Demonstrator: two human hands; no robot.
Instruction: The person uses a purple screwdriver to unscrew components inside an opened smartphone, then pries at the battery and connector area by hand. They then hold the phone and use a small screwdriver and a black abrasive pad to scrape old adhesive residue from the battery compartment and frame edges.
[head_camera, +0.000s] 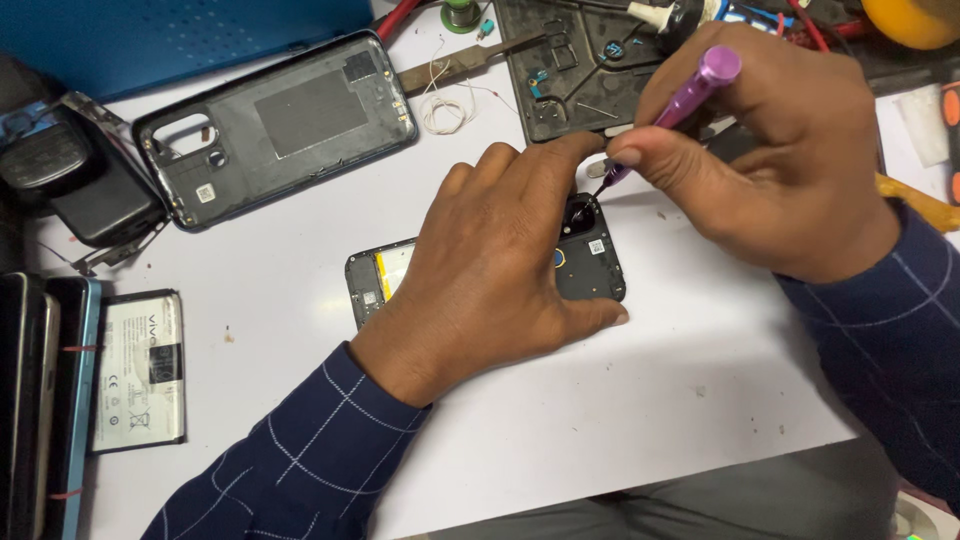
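An opened black phone (596, 262) lies face down on the white table (620, 400), its insides showing. My left hand (490, 265) lies flat over its middle and presses it down, hiding most of it. My right hand (775, 160) grips a purple screwdriver (690, 95) between thumb and fingers. The tool's dark tip touches the phone's top edge near the camera opening.
A detached dark back cover (280, 125) lies at the upper left. A loose battery (140, 370) and a stack of phones (45, 400) sit at the left edge. A black work mat with small parts (570, 70) and a coil of thin wire (445, 110) lie behind.
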